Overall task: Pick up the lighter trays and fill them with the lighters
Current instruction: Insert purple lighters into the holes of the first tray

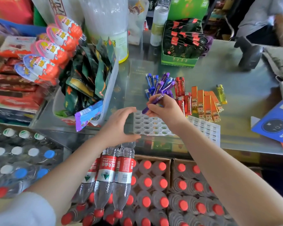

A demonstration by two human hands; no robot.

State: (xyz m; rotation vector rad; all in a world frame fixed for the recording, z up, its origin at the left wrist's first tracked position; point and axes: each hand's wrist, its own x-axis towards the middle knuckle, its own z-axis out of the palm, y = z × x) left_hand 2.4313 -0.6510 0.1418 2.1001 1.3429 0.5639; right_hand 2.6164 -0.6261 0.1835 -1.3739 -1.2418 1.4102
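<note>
Crowded glass shop counter [235, 75], probably daylit

The right hand [162, 110] covered the middle of the purple lighter [151, 103] it pinched, so only its two ends showed. That hand and wrist also hid the far right corner of the clear lighter tray [149, 124], and the left hand [119, 126] masked the tray's left edge. A second tray [206, 128] lay partly behind the right forearm. The print on the blue and purple lighters [160, 84] was too blurred to read. At the top right, a seated person [265, 18] was cut off by the frame. The blue card [276, 121] ran past the right edge.
</note>
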